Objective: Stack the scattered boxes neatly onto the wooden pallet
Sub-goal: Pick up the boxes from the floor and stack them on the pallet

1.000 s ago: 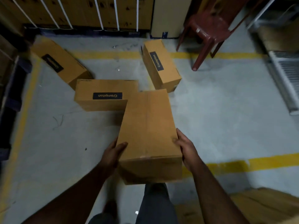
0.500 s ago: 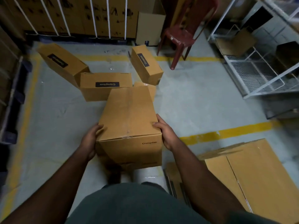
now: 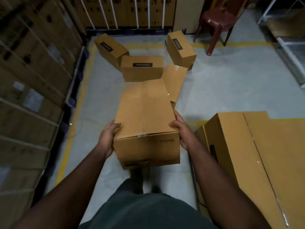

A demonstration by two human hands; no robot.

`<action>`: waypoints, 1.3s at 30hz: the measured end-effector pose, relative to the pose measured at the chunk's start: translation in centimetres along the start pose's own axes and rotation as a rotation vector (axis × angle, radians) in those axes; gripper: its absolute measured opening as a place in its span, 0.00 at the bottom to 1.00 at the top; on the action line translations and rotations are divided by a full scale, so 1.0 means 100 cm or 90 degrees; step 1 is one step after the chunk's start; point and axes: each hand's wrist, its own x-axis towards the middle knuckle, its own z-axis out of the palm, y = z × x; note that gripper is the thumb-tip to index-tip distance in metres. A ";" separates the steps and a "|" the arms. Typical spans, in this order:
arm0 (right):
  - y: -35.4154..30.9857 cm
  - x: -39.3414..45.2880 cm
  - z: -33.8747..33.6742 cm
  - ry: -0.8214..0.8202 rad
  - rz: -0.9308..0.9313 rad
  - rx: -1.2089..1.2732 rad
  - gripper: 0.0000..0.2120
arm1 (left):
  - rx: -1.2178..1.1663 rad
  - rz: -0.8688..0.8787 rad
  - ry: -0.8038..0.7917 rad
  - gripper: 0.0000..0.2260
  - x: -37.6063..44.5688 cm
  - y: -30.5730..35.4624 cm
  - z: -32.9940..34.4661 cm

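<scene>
— So how far along is the stacking?

— Partly done, I'd judge. The left hand [image 3: 108, 138] and right hand [image 3: 183, 131] clasp the near end of the carried box [image 3: 145, 116], held off the floor [image 3: 222, 90] in front of the person. Just right of it sit the stacked boxes [image 3: 257, 154]; the pallet itself isn't visible.

— And what's left?

— Beyond the carried box, a fourth box [image 3: 175, 81] peeks out, then the labelled box [image 3: 142, 67], and farthest, the left box [image 3: 109, 48] and right box [image 3: 180, 48].
</scene>
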 end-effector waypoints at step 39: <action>0.374 -0.770 -0.117 -0.022 -0.026 -0.001 0.33 | -0.074 0.034 -0.012 0.25 -0.699 -0.521 -0.102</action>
